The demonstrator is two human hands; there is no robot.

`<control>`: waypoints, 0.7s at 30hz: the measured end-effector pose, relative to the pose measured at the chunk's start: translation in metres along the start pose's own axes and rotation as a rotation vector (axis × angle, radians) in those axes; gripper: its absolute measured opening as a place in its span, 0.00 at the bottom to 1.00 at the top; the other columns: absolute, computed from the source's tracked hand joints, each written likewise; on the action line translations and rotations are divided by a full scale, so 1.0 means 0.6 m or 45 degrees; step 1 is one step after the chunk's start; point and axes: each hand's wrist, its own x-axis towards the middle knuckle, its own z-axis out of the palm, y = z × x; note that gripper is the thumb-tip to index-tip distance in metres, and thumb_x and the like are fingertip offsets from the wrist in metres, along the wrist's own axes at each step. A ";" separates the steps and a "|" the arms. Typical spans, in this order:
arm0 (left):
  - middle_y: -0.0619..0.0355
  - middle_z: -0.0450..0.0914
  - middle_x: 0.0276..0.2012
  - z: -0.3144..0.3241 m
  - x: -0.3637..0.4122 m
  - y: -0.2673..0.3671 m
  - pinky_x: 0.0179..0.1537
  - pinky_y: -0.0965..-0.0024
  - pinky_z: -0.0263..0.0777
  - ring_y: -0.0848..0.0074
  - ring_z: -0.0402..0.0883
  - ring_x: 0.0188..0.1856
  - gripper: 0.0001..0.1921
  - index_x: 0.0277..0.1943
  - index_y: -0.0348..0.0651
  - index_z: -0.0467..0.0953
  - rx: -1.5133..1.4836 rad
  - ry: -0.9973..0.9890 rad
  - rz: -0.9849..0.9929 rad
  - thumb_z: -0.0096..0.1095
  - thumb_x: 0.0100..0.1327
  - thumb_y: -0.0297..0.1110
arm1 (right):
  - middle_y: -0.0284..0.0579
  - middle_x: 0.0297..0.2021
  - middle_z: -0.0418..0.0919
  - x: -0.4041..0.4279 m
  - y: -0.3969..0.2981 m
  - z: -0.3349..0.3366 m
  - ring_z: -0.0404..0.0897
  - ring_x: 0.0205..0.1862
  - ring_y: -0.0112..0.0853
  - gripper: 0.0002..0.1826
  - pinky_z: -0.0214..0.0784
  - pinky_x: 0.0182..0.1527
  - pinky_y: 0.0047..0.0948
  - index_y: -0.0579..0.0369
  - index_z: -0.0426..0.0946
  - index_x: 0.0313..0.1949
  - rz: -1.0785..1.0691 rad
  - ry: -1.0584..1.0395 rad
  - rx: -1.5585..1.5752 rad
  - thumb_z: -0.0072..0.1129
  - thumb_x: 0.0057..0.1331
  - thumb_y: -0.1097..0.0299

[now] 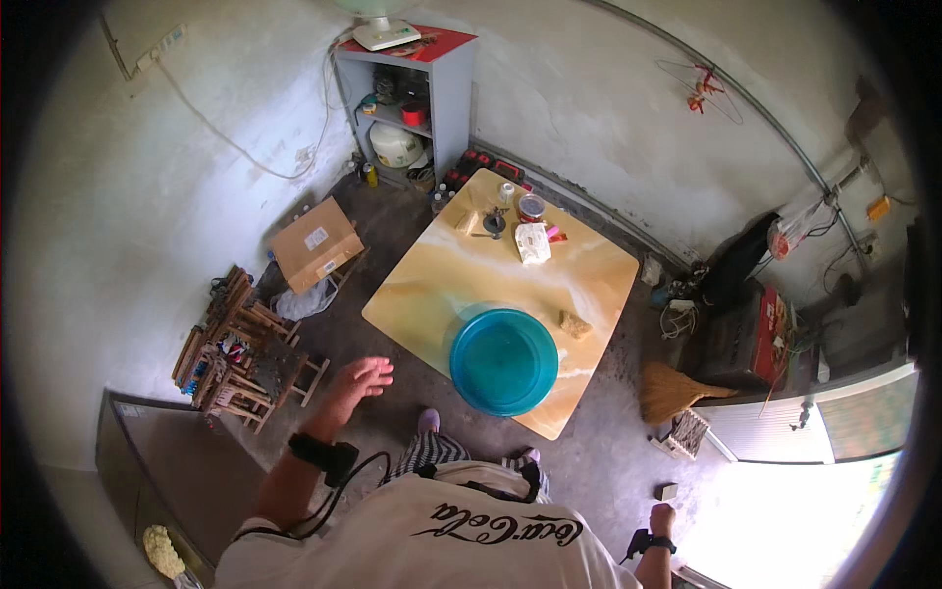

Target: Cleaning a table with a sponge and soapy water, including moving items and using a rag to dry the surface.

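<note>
My left hand (360, 383) hangs in the air left of the table, its fingers apart and nothing in it. Low on the right, my right hand (662, 519) is at my side with its fingers curled; whether it holds anything is hidden. A round blue plastic basin (504, 361) rests at the near corner of the marble-patterned table (419, 280). Right of the basin lies a rough tan sponge-like block (574, 325). At the table's far end are a lidded jar (530, 207), a white packet (533, 244), a small white container (506, 193) and a spoon (487, 235).
Wooden stools (239, 353) are piled on the left, below a cardboard box (316, 243). Behind the table stands a grey shelf cabinet (452, 103) with a fan (386, 34) on top. A straw broom (673, 394) and a small block (666, 491) are on the right.
</note>
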 end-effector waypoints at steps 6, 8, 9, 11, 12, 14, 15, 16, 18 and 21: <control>0.52 0.73 0.52 -0.060 0.061 0.182 0.52 0.67 0.67 0.70 0.73 0.52 0.20 0.55 0.36 0.66 0.188 -0.447 0.278 0.49 0.66 0.40 | 0.53 0.27 0.78 -0.054 -0.080 -0.242 0.78 0.33 0.46 0.09 0.71 0.37 0.41 0.54 0.78 0.28 0.423 0.267 1.185 0.50 0.56 0.66; 0.53 0.73 0.52 -0.055 0.060 0.237 0.53 0.68 0.66 0.70 0.73 0.53 0.19 0.56 0.36 0.65 0.214 -0.560 0.351 0.50 0.66 0.37 | 0.52 0.27 0.78 -0.065 -0.085 -0.264 0.79 0.34 0.45 0.08 0.71 0.37 0.41 0.53 0.78 0.28 0.365 0.298 1.188 0.51 0.56 0.66; 0.53 0.73 0.52 -0.047 0.051 0.266 0.54 0.68 0.66 0.70 0.73 0.53 0.19 0.55 0.36 0.66 0.198 -0.649 0.484 0.50 0.65 0.35 | 0.52 0.28 0.78 -0.067 -0.086 -0.267 0.78 0.34 0.46 0.08 0.71 0.37 0.41 0.53 0.78 0.29 0.362 0.305 1.164 0.51 0.55 0.67; 0.53 0.72 0.53 -0.023 0.035 0.320 0.54 0.68 0.65 0.71 0.72 0.54 0.18 0.55 0.37 0.67 0.215 -0.826 0.678 0.52 0.63 0.32 | 0.51 0.28 0.79 -0.069 -0.082 -0.273 0.78 0.34 0.46 0.07 0.71 0.37 0.40 0.53 0.78 0.29 0.377 0.322 1.131 0.51 0.55 0.68; 0.53 0.72 0.53 -0.008 0.023 0.343 0.54 0.68 0.65 0.71 0.71 0.54 0.17 0.54 0.38 0.68 0.254 -0.907 0.738 0.53 0.62 0.31 | 0.51 0.28 0.79 -0.072 -0.076 -0.266 0.78 0.34 0.46 0.07 0.71 0.37 0.40 0.53 0.78 0.29 0.388 0.313 1.123 0.51 0.55 0.68; 0.52 0.71 0.54 0.014 -0.010 0.377 0.55 0.67 0.64 0.69 0.69 0.56 0.18 0.54 0.39 0.69 0.390 -1.037 1.028 0.53 0.61 0.30 | 0.51 0.28 0.79 -0.063 -0.076 -0.251 0.78 0.34 0.46 0.07 0.71 0.37 0.40 0.54 0.78 0.29 0.389 0.293 1.129 0.51 0.55 0.68; 0.52 0.71 0.54 0.023 -0.028 0.390 0.55 0.67 0.64 0.69 0.69 0.56 0.18 0.54 0.39 0.69 0.398 -1.028 1.031 0.53 0.61 0.30 | 0.51 0.28 0.79 -0.058 -0.076 -0.245 0.78 0.34 0.46 0.07 0.71 0.37 0.40 0.54 0.78 0.29 0.390 0.288 1.134 0.51 0.55 0.68; 0.49 0.70 0.54 0.031 -0.047 0.400 0.55 0.65 0.64 0.66 0.69 0.57 0.19 0.55 0.39 0.68 0.380 -1.088 1.187 0.52 0.61 0.31 | 0.51 0.28 0.79 -0.059 -0.076 -0.241 0.78 0.34 0.46 0.07 0.71 0.37 0.40 0.54 0.78 0.29 0.398 0.283 1.134 0.51 0.55 0.68; 0.47 0.68 0.55 0.040 -0.083 0.419 0.55 0.63 0.64 0.63 0.68 0.57 0.20 0.57 0.40 0.67 0.356 -1.155 1.352 0.50 0.62 0.31 | 0.51 0.28 0.79 -0.055 -0.068 -0.235 0.78 0.34 0.46 0.07 0.71 0.37 0.40 0.54 0.78 0.29 0.413 0.285 1.131 0.51 0.55 0.68; 0.33 0.65 0.54 0.055 -0.148 0.445 0.53 0.47 0.61 0.47 0.68 0.55 0.17 0.45 0.40 0.77 0.020 -1.350 1.339 0.51 0.62 0.43 | 0.51 0.28 0.79 -0.034 -0.078 -0.230 0.78 0.34 0.46 0.08 0.71 0.38 0.40 0.54 0.78 0.29 0.375 0.283 1.163 0.51 0.55 0.68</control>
